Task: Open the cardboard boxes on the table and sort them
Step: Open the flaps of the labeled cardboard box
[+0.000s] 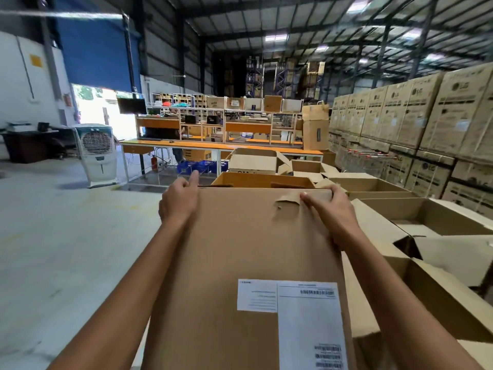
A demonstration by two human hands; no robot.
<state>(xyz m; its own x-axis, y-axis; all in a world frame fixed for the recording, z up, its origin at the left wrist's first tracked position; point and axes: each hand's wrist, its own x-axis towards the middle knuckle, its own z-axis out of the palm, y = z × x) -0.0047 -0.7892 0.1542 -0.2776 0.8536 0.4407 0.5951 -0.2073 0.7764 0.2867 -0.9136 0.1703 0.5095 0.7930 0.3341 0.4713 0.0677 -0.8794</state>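
Several open boxes (pixel 426 217) crowd the right side, only bare brown insides showing. Between the arms is the large cardboard box (pixel 240 249) — long axis running straight away from the person, white labels (pixel 309 316) at the near end. The left hand (pixel 178 201) grips its far-left corner, the right hand (pixel 330 212) its far edge.

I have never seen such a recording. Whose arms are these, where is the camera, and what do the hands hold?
There is no machine here. A person wears one wide-angle camera on the head, so you look forward and down along their bare arms. The left hand and the right hand both grip the far end of a large flat cardboard box that bears white labels. To its right lie opened boxes, and behind them stand stacked cartons.
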